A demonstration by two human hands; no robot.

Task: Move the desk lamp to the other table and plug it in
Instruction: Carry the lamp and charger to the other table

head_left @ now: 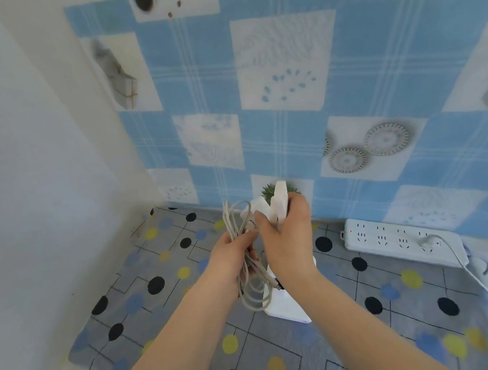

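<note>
A white desk lamp (289,310) stands with its base on the table, which wears a grey cloth with black, yellow and blue dots (162,282). My right hand (286,237) grips the lamp's white upper part, folded upright, near the wall. My left hand (231,254) holds the lamp's coiled white cord (248,291) in loose loops just left of the lamp. A white power strip (397,237) lies to the right against the wall, with one white plug in its right-hand socket.
A wall covered in blue and white patterned sheet rises right behind the table. A plain white wall closes the left side. A small green plant (268,191) peeks out behind the lamp. The cable from the power strip drops over the table's right edge.
</note>
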